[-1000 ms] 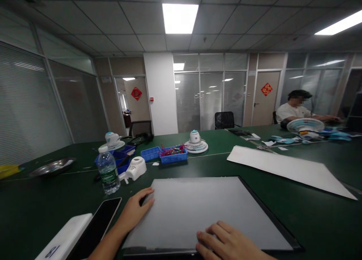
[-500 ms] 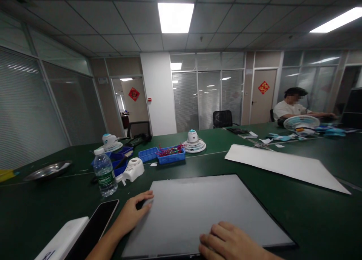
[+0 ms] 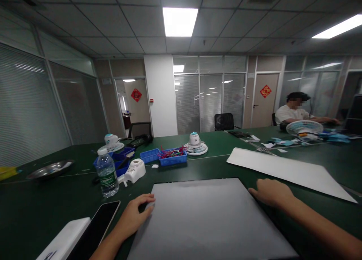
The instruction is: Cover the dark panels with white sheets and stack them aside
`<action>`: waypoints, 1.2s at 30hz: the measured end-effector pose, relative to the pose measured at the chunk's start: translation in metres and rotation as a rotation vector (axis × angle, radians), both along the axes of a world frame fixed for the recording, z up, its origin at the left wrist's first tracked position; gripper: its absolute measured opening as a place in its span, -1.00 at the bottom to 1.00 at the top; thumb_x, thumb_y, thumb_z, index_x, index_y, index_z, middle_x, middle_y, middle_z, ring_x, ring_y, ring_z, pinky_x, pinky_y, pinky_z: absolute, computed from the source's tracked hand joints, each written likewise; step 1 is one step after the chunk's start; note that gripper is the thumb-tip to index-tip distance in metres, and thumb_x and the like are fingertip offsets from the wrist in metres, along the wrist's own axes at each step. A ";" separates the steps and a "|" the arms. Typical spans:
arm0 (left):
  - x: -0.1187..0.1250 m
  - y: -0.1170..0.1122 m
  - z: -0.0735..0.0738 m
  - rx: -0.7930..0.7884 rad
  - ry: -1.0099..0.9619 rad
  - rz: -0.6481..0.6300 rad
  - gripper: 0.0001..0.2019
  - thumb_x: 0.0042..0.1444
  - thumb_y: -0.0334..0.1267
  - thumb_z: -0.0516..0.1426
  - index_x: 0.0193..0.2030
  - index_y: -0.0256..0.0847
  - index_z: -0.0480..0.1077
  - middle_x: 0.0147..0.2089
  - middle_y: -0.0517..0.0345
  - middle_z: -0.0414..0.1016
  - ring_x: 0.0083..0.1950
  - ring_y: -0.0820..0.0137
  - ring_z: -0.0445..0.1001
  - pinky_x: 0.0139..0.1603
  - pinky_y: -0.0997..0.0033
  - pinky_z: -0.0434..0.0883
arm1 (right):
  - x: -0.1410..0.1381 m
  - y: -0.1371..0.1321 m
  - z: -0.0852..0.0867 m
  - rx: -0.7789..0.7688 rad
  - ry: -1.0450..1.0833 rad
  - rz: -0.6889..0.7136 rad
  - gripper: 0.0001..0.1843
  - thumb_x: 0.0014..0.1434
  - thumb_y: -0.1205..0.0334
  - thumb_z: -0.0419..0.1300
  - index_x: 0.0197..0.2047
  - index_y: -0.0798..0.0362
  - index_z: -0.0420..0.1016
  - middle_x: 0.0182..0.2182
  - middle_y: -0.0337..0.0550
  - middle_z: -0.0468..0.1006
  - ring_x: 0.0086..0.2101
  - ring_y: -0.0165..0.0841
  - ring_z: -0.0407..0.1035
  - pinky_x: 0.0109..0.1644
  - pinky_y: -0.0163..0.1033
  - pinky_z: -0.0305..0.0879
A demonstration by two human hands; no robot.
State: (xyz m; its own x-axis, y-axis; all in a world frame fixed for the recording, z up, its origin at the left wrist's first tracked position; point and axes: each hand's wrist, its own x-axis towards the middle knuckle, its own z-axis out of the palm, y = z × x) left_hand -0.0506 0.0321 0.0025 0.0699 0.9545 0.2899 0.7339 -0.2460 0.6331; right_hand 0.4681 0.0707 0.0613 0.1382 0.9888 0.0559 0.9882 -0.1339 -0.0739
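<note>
A large grey board (image 3: 209,218) lies flat on the dark green table (image 3: 34,203) right in front of me. My left hand (image 3: 134,214) rests at the board's far left corner, fingers curled over its edge. My right hand (image 3: 271,192) sits at the far right corner, fingers bent down along that edge. A black phone (image 3: 96,228) and a white block (image 3: 63,241) lie just left of my left arm.
A water bottle (image 3: 106,173), a white fan housing (image 3: 136,168), blue trays (image 3: 169,156) with small parts and a small fan (image 3: 195,143) stand beyond the board. A white sheet (image 3: 288,169) lies to the right. A metal bowl (image 3: 49,168) sits far left. Another person (image 3: 294,109) sits at the far right.
My right hand has moved from the board's near edge up to its far right corner. The left hand stays at the far left corner. The board sits closer to me.
</note>
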 end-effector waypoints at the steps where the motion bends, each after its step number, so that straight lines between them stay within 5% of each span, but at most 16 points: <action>1: 0.000 0.001 0.000 0.009 0.006 0.007 -0.70 0.11 -0.05 0.18 -0.08 -0.01 0.63 0.19 0.05 0.58 0.23 0.08 0.51 0.33 -0.04 0.36 | 0.004 0.007 -0.007 -0.020 0.027 0.009 -0.55 0.16 -0.11 0.18 -0.31 0.16 0.60 -0.23 0.26 0.62 -0.18 0.10 0.53 -0.14 0.10 0.38; 7: -0.001 0.007 -0.007 0.023 0.091 0.055 -0.58 0.12 -0.01 0.15 0.06 -0.07 0.58 0.34 -0.01 0.43 0.36 0.04 0.38 0.38 -0.07 0.28 | 0.001 0.040 -0.031 -0.127 0.242 0.175 -0.47 0.29 -0.16 0.03 -0.21 0.13 0.60 -0.37 -0.01 0.62 -0.45 -0.28 0.50 -0.40 -0.23 0.39; 11: 0.000 0.011 -0.013 0.020 0.149 0.118 -0.57 0.09 -0.01 0.14 0.04 -0.10 0.59 0.35 -0.04 0.41 0.42 -0.01 0.28 0.43 -0.13 0.19 | 0.026 0.055 -0.035 0.047 0.249 0.270 -0.48 0.36 -0.08 -0.05 0.02 0.09 0.57 -0.06 0.01 0.61 -0.07 -0.24 0.49 -0.01 -0.21 0.40; 14: 0.003 0.013 -0.013 -0.004 0.176 0.121 -0.55 0.09 0.01 0.13 0.05 -0.09 0.59 0.34 -0.03 0.43 0.44 -0.01 0.25 0.44 -0.13 0.16 | 0.065 0.062 -0.044 0.209 0.154 0.173 -0.49 0.35 0.15 -0.03 0.27 0.14 0.39 0.32 0.12 0.27 0.31 -0.11 0.10 0.35 -0.04 0.05; 16: 0.005 0.013 -0.013 -0.011 0.190 0.112 -0.54 0.08 0.02 0.13 0.06 -0.08 0.59 0.35 -0.01 0.42 0.45 -0.01 0.23 0.44 -0.13 0.16 | 0.091 0.069 -0.054 0.249 0.103 0.038 -0.42 0.34 0.18 -0.02 0.35 0.24 0.28 0.40 0.27 0.07 0.37 0.05 -0.05 0.37 0.17 -0.06; 19: 0.009 0.014 -0.012 -0.018 0.207 0.105 -0.54 0.10 0.02 0.13 0.07 -0.08 0.58 0.35 0.00 0.42 0.45 0.01 0.23 0.44 -0.11 0.16 | 0.118 0.082 -0.069 0.221 0.066 -0.131 -0.43 0.38 0.08 -0.03 0.32 0.26 0.29 0.32 0.38 0.20 0.26 0.15 0.15 0.24 0.33 0.09; 22: 0.010 0.017 -0.013 -0.017 0.228 0.113 -0.55 0.11 0.02 0.12 0.07 -0.07 0.58 0.35 0.02 0.42 0.45 0.01 0.23 0.44 -0.10 0.17 | 0.129 0.094 -0.079 0.169 0.027 -0.193 -0.53 0.37 -0.03 0.10 0.20 0.08 0.40 0.16 0.07 0.43 0.10 -0.09 0.36 0.17 0.19 0.28; 27: 0.009 0.020 -0.018 0.010 0.233 0.118 -0.56 0.11 0.03 0.13 0.05 -0.05 0.59 0.34 0.04 0.44 0.44 0.01 0.26 0.44 -0.10 0.17 | 0.128 0.089 -0.073 0.147 -0.041 -0.193 -0.61 0.34 0.01 0.19 0.09 0.09 0.44 0.00 -0.06 0.51 -0.07 -0.26 0.45 0.03 0.00 0.43; 31: 0.010 0.013 -0.011 0.005 0.192 0.112 -0.56 0.09 0.00 0.14 0.05 -0.08 0.59 0.33 0.01 0.44 0.43 0.00 0.26 0.44 -0.10 0.18 | 0.117 0.065 -0.055 0.210 -0.047 -0.198 -0.62 0.43 0.18 -0.06 0.12 0.17 0.44 -0.08 0.14 0.56 -0.10 -0.11 0.49 -0.11 -0.03 0.40; 36: 0.008 0.003 -0.004 0.023 0.114 0.116 -0.52 0.16 0.06 0.10 0.12 -0.09 0.55 0.41 -0.01 0.33 0.42 0.02 0.28 0.43 -0.07 0.19 | 0.058 0.025 -0.042 0.305 -0.053 -0.008 -0.52 0.41 0.26 -0.20 0.09 0.30 0.44 -0.12 0.34 0.58 -0.13 0.04 0.51 -0.13 0.02 0.33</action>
State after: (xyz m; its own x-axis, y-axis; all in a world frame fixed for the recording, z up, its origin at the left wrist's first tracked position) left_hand -0.0422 0.0349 -0.0011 -0.0065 0.9513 0.3083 0.8252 -0.1690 0.5389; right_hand 0.5261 0.0959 0.0193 0.1346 0.9244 0.3569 0.9908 -0.1210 -0.0603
